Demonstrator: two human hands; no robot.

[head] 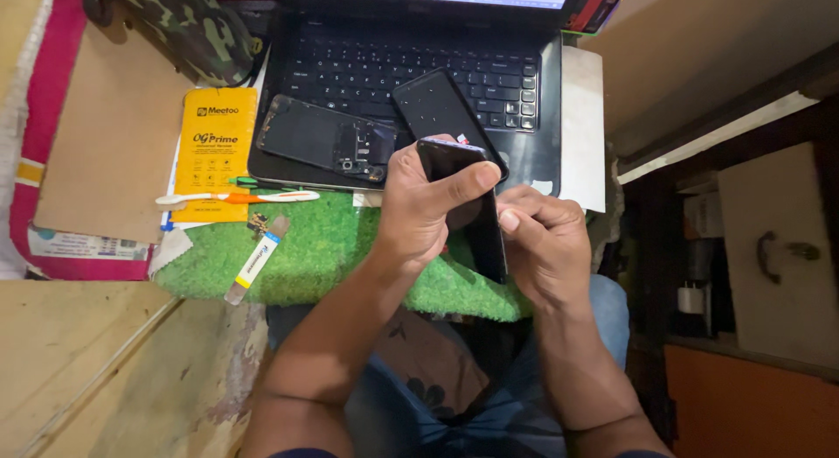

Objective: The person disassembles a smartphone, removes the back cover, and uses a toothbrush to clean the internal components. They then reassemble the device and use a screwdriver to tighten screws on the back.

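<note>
Black phone (476, 204) held upright above green mat (323, 248), near laptop (411, 82). Left hand (419, 204) clamps top edge; right hand (542, 244) pinches side edge. Likely rigid, slick, breakable (grip edges, not glass).

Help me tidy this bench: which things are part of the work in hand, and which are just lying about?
In hand:
left hand
right hand
black phone, held by both

Lying about:
opened phone body
black panel, on the laptop
toothbrush
yellow packet
small tube
green mat
</note>
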